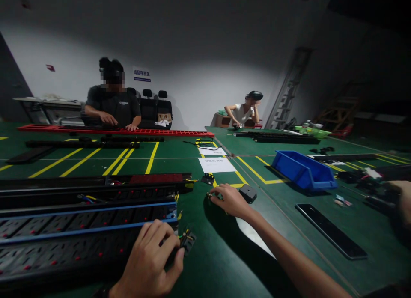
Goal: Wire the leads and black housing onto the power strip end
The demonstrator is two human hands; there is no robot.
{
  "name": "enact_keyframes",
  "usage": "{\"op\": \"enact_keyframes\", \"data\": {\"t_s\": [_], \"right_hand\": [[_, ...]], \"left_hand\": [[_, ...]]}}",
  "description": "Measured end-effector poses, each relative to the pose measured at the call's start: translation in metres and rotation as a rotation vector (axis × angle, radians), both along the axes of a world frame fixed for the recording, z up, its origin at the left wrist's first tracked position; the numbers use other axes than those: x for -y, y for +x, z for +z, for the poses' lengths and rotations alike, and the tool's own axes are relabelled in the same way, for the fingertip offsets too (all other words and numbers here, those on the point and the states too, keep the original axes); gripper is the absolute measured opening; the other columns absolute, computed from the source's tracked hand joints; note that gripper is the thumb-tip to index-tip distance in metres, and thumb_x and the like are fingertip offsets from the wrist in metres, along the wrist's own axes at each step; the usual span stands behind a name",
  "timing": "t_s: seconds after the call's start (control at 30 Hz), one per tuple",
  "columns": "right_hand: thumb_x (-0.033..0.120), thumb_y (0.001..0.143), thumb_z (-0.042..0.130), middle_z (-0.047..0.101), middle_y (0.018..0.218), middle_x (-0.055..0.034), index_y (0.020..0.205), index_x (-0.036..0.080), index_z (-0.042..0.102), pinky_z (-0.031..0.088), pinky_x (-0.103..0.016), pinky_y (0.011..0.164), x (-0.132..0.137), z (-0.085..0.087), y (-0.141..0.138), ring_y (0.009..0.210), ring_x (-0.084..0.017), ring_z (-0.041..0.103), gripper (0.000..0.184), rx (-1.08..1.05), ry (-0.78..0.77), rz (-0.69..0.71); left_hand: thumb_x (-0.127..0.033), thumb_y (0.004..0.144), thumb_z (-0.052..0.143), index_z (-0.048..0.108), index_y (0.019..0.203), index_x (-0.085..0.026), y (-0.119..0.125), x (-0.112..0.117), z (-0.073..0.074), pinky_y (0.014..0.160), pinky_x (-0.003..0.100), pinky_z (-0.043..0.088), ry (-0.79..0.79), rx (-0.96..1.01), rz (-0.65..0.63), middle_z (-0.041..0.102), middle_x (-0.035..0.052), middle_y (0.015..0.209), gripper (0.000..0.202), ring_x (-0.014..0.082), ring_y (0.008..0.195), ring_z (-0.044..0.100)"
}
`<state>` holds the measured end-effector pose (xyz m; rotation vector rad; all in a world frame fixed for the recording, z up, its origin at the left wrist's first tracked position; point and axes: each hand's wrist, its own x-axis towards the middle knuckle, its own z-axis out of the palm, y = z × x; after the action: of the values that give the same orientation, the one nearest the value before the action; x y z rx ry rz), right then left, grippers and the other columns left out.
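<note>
My left hand (152,257) is in the foreground, its fingers curled and its thumb and index finger closed on a small black end piece (189,241) with yellow-green wire. It lies over the end of a black power strip (64,259) with red dots along it. Farther forward, my right hand (229,199) rests low over the table with fingers pinched together. A small brass-coloured bit shows at its fingertips, too small to name. Close to it are a black square block (248,193) and another small black piece with yellow parts (208,178).
A blue bin (302,171) and a dark phone-like slab (330,231) are on the right. More strips (96,182) lie on the left. White paper sheets (216,164) lie mid-table. Two people sit across, behind a red rail (128,132); another person's hand (401,193) shows at right.
</note>
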<state>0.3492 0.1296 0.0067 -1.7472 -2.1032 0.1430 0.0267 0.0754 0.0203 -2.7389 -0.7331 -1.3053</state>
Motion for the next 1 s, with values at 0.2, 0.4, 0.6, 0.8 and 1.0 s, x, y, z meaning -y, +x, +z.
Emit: {"op": "enact_keyframes", "data": {"t_s": [0.2, 0.4, 0.6, 0.8, 1.0], "right_hand": [[0.029, 0.100, 0.056, 0.078, 0.095, -0.0058, 0.107, 0.022, 0.078, 0.050, -0.033, 0.074, 0.020, 0.019, 0.051, 0.082, -0.021, 0.068, 0.024, -0.207, -0.036, 0.012], [0.019, 0.089, 0.066, 0.074, 0.091, -0.0037, 0.106, 0.021, 0.079, 0.050, -0.030, 0.070, 0.048, 0.009, 0.070, 0.078, -0.019, 0.066, 0.021, -0.208, -0.200, 0.100], [0.011, 0.086, 0.066, 0.076, 0.097, -0.0067, 0.099, 0.022, 0.079, 0.051, -0.033, 0.076, 0.053, 0.006, 0.058, 0.084, -0.021, 0.069, 0.022, -0.143, -0.176, 0.126], [0.010, 0.084, 0.063, 0.075, 0.087, -0.0064, 0.086, 0.024, 0.077, 0.050, -0.034, 0.069, 0.056, 0.006, 0.043, 0.077, -0.022, 0.067, 0.020, -0.207, -0.211, 0.134], [0.012, 0.092, 0.058, 0.076, 0.099, -0.0101, 0.100, 0.020, 0.079, 0.054, -0.037, 0.078, 0.059, 0.009, 0.027, 0.087, -0.024, 0.070, 0.024, -0.178, -0.211, 0.165]], "left_hand": [[-0.014, 0.100, 0.052, 0.063, 0.084, -0.021, -0.001, -0.002, -0.009, 0.078, 0.037, 0.039, -0.022, -0.002, -0.011, 0.063, 0.0022, 0.083, 0.022, 0.0206, 0.080, 0.054], [-0.013, 0.101, 0.053, 0.065, 0.085, -0.021, -0.003, -0.005, -0.013, 0.080, 0.037, 0.037, -0.031, -0.015, 0.014, 0.062, 0.0026, 0.085, 0.021, 0.0211, 0.083, 0.053], [-0.012, 0.099, 0.055, 0.065, 0.085, -0.020, 0.000, -0.005, -0.002, 0.078, 0.036, 0.039, -0.006, -0.039, 0.031, 0.063, 0.0024, 0.084, 0.019, 0.0201, 0.082, 0.054], [-0.013, 0.099, 0.055, 0.065, 0.085, -0.020, 0.001, -0.004, -0.002, 0.078, 0.036, 0.040, -0.015, -0.057, 0.046, 0.064, 0.0028, 0.083, 0.019, 0.0201, 0.082, 0.056], [-0.012, 0.097, 0.055, 0.066, 0.084, -0.020, 0.001, -0.002, 0.001, 0.077, 0.036, 0.041, -0.019, -0.063, 0.055, 0.065, 0.0028, 0.082, 0.019, 0.0197, 0.080, 0.057]]}}
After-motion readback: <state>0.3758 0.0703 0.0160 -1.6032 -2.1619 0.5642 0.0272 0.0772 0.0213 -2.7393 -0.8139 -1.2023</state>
